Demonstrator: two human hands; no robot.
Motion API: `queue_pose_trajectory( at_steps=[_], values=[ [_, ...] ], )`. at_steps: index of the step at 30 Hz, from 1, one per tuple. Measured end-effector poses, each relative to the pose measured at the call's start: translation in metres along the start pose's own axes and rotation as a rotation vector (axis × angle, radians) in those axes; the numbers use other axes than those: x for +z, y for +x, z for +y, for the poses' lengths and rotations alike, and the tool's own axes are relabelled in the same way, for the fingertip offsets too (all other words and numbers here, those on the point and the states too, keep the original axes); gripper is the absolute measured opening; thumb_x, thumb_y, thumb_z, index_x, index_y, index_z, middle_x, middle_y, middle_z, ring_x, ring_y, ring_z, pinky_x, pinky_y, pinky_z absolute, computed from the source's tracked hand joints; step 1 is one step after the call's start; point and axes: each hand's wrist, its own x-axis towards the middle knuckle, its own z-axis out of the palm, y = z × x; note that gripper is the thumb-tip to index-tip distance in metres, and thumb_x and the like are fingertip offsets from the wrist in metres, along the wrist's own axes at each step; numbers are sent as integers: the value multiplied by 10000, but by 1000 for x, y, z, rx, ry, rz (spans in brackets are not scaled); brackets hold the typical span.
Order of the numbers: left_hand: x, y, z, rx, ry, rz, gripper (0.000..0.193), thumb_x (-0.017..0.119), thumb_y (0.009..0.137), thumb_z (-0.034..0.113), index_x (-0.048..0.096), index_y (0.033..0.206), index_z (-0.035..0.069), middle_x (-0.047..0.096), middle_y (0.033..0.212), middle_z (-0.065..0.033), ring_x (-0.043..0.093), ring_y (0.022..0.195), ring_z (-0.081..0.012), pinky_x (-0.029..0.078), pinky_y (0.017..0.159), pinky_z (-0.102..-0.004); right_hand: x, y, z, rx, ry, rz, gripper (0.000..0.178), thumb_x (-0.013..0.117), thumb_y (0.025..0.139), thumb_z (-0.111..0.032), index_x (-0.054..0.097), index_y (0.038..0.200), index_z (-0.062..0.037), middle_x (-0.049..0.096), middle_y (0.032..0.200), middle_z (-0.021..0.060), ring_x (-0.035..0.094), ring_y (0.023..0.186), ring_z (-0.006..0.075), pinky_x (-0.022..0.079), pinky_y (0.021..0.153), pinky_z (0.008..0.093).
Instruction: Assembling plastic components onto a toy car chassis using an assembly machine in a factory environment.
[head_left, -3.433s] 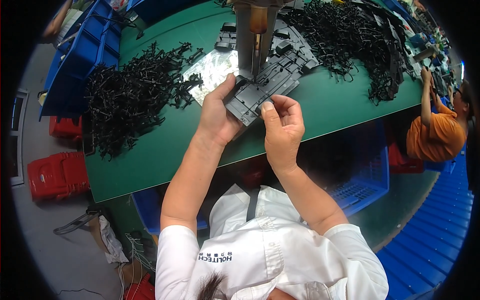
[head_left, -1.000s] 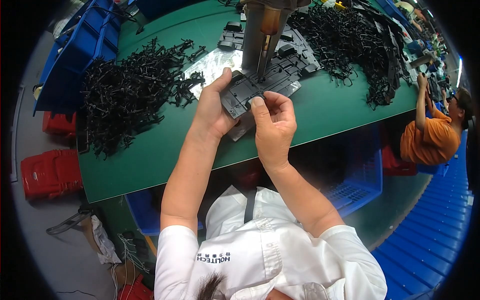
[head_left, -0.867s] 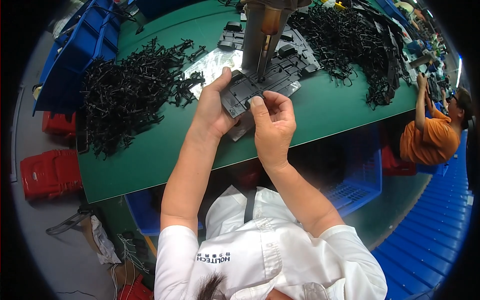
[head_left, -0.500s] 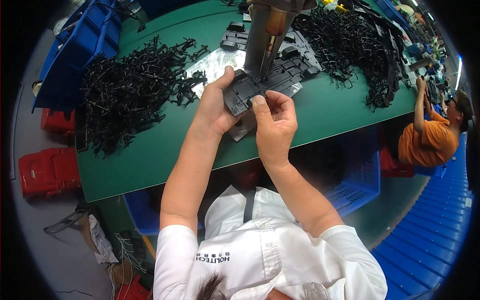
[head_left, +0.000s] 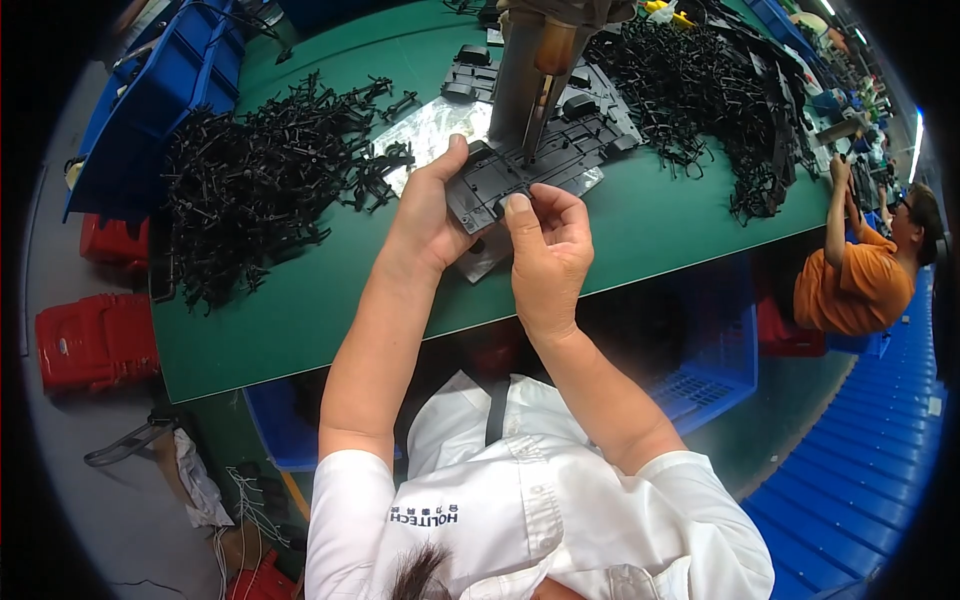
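Both my hands hold a black moulded plastic plate (head_left: 500, 181) with ribs and raised bosses. My left hand (head_left: 431, 213) grips its left end, thumb up along the edge. The thumb and curled fingers of my right hand (head_left: 548, 238) pinch the plate's near edge. A metal press-like tool (head_left: 531, 82) comes down from above, its thin tip meeting or hovering over the plate; I cannot tell which. Behind it lies another black moulded part (head_left: 606, 95) with rounded housings. Under the plate shows a shiny silvery sheet (head_left: 430, 130).
A heap of small black plastic pieces (head_left: 255, 185) lies left on the green table (head_left: 300, 340); another heap (head_left: 690, 90) lies right. Blue bins (head_left: 150, 110) stand at the far left, red crates (head_left: 95, 345) below. A person in orange (head_left: 860, 275) works at the right.
My hands and the plate stay nearly in place; the plate may have shifted very slightly. The person at the right has moved an arm a little.
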Motion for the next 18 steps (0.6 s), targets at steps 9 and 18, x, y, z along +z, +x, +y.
queue_pose_trajectory(
  at_steps=[9, 18],
  values=[
    [-3, 0, -1, 12, -46, -64, 369, 383, 943, 352, 494, 1052, 17, 615, 942, -133, 634, 840, -230, 539, 737, -360, -1, -2, -1, 19, 18, -14, 271, 619, 838, -78, 474, 1030, 47, 536, 920, 68, 539, 815, 93, 462, 742, 210],
    [-2, 0, -4, 28, -98, -65, 359, 425, 933, 344, 498, 1027, 5, 614, 929, -144, 632, 831, -246, 538, 742, -367, -4, -3, 0, 8, 3, -10, 272, 616, 842, -86, 478, 1036, 45, 533, 926, 69, 543, 818, 97, 469, 736, 216]
  ],
)
